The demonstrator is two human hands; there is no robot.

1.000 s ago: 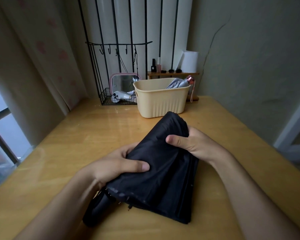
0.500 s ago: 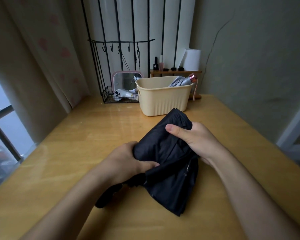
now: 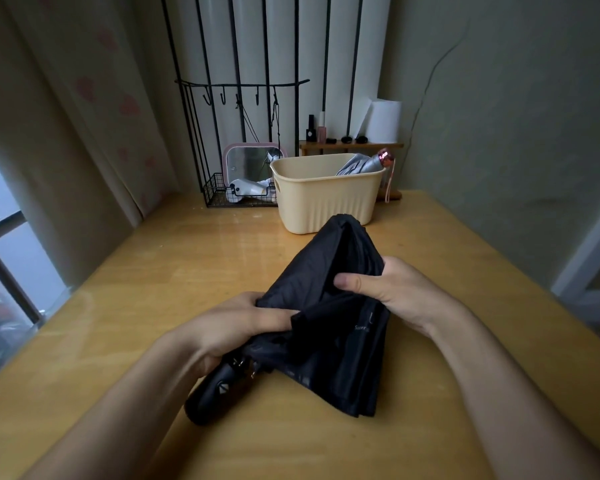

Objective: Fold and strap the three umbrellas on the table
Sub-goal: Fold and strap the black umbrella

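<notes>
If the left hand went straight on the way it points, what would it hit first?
The left hand points up-right, so it would first press into the bunched black umbrella it grips, then probably meet the right hand holding the far side; depth is unclear.

home bedroom corner, curtain (image 3: 94, 116), vanity mirror (image 3: 253, 164), cosmetics shelf (image 3: 350, 144), wood table (image 3: 153, 271)

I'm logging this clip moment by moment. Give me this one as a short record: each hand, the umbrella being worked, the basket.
left hand: grips the canopy near the handle
right hand: grips folds farther up, thumb on top
black umbrella: collapsed, fabric loose, no strap seen around it
handle: points toward the person
basket: cream, behind; holds a silver umbrella
table: wooden
</notes>
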